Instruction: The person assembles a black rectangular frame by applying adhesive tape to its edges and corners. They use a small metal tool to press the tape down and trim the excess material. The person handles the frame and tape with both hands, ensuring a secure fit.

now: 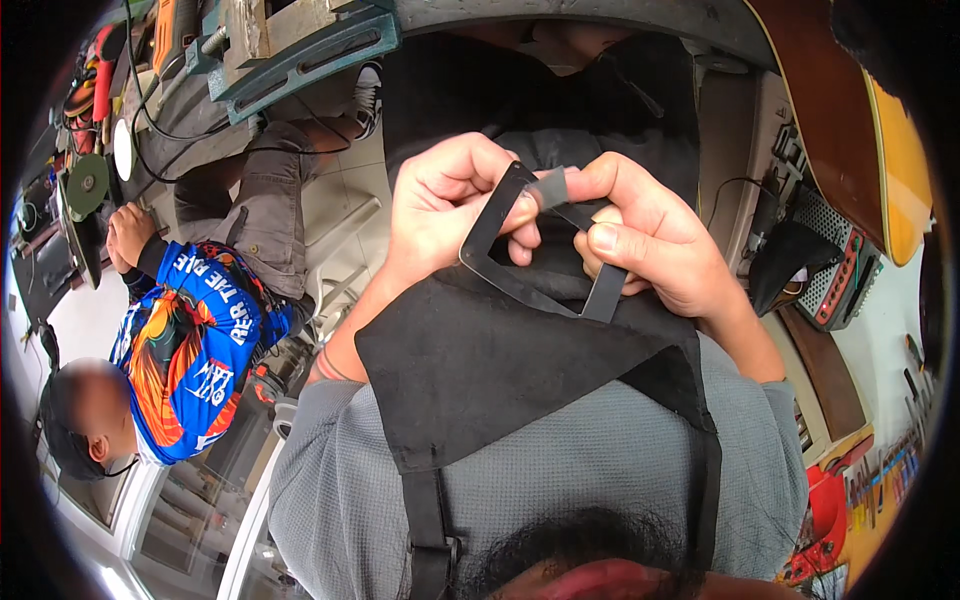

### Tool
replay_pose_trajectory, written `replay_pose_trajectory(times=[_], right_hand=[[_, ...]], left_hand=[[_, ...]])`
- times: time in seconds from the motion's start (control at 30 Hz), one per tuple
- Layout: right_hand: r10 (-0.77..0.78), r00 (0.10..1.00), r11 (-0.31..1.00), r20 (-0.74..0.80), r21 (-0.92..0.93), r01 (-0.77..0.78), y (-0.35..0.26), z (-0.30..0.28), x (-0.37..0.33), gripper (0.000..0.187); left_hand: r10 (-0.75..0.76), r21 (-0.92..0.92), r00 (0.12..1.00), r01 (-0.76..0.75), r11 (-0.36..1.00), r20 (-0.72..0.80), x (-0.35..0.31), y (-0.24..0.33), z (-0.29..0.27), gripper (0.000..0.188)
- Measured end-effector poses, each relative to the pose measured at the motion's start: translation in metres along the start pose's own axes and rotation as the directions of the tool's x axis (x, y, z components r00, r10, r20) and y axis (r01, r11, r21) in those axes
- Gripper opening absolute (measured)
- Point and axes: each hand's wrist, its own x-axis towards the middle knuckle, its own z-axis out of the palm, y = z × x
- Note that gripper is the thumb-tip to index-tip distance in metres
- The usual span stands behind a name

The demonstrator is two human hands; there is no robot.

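Above my lap I hold a thin black rectangular frame (487,225) with small holes at its corners, tilted between both hands. My left hand (440,205) is closed around one side of it, the thumb reaching through the opening. On the opposite side my right hand (655,240) pinches the frame between thumb and fingers. A small greyish see-through strip (550,188), perhaps tape or film, lies at my right index fingertip and spans toward my left thumb. Behind the frame is my black apron (520,370).
On the left a person in a blue and orange shirt (205,340) works at a bench near a green disc (88,185). A blue-green metal vise (310,65) is at the upper left. A guitar-like wooden body (895,170) and a red-sided metal box (840,270) stand right.
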Motion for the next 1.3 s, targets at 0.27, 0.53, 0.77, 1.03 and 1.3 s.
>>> replay_pose_trajectory(times=[0.27,0.53,0.77,1.03,1.3], right_hand=[[0.059,0.998,0.998,-0.030,-0.021,-0.059,-0.006,0.007,0.010,0.046],[0.024,0.998,0.998,-0.051,-0.050,-0.026,0.002,0.007,0.018,0.046],[0.050,0.999,0.998,0.015,0.049,-0.051,0.004,0.001,0.020,0.048],[0.048,0.998,0.998,-0.052,-0.030,-0.050,-0.006,0.009,0.012,0.052],[-0.230,0.959,0.942,-0.164,-0.285,0.177,-0.002,0.011,0.008,0.049]], left_hand=[[-0.013,0.020,0.999,0.012,1.000,0.051,-0.001,0.002,-0.014,0.009],[-0.008,0.003,1.000,0.008,1.000,0.012,0.002,0.007,-0.022,0.009],[0.177,0.148,0.984,-0.177,0.973,0.016,0.007,-0.002,-0.022,0.007],[0.300,0.339,0.947,-0.322,0.884,0.117,0.006,-0.010,-0.019,0.010],[0.235,0.472,0.964,-0.266,0.841,0.124,0.013,-0.020,-0.047,0.007]])
